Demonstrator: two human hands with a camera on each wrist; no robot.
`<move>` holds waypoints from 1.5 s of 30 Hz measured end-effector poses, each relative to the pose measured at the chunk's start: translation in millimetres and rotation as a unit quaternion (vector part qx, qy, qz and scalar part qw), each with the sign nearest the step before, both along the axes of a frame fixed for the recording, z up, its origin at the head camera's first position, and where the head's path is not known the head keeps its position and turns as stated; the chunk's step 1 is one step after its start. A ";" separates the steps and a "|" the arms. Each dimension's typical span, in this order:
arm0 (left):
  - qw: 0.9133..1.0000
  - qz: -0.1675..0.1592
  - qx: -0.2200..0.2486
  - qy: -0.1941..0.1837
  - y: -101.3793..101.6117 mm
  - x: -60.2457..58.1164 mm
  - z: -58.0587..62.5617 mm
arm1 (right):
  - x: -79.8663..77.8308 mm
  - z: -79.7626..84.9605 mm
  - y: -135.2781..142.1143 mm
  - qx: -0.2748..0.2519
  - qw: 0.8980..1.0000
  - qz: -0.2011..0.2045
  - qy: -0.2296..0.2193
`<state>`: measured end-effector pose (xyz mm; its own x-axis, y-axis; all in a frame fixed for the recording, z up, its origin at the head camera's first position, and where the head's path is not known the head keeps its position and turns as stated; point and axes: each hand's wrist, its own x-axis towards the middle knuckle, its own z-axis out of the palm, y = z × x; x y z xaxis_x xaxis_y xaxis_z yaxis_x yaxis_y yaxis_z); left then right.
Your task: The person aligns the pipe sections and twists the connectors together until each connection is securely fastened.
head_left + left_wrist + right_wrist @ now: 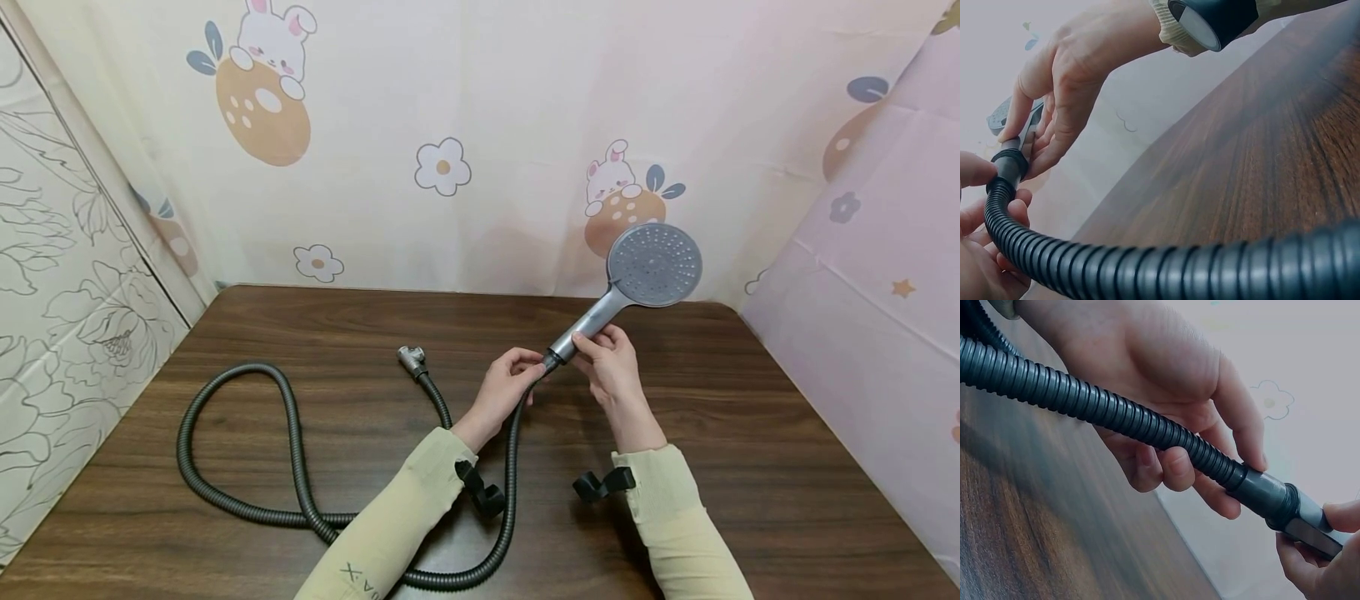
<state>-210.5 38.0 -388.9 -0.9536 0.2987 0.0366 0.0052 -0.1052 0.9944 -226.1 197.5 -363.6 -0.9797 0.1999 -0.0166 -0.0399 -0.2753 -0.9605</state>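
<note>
A silver-grey shower head (654, 263) with a round nozzle face is tilted up to the right above the table's far edge. My right hand (611, 375) grips the lower part of its handle (592, 322) between thumb and fingers. My left hand (498, 396) pinches the smooth end fitting (1264, 492) of the dark ribbed shower hose (512, 475). That fitting sits against the bottom of the handle, in line with it. In the right wrist view, several left-hand fingers curl beneath the hose, and a dark ring (1285, 512) shows at the joint.
The hose loops leftward across the brown wooden table (750, 433) and passes under the left forearm. Its other end, a silver angled connector (412, 360), lies left of the hands. Printed curtains (510, 125) stand behind the table and at both sides. Each wrist wears a black camera mount (603, 484).
</note>
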 end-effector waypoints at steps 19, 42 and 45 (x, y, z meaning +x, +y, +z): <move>1.000 0.011 0.012 -0.010 5.1 -6.8 -12.3 | 0.0 8.8 -3.1 0.022 0.998 -0.007 -0.065; 1.000 -0.001 -0.023 0.000 5.9 -10.0 -22.5 | 1.5 7.7 -3.3 0.025 0.998 -0.013 -0.056; 1.000 -0.005 -0.031 0.003 5.4 -8.9 -21.8 | 1.8 6.4 -3.9 0.026 0.998 -0.014 -0.053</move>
<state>-219.4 43.3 -410.7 -0.9505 0.3100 0.0230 0.0097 -0.0443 0.9990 -224.3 193.6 -357.2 -0.9672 0.2300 -0.1080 0.0550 -0.2256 -0.9727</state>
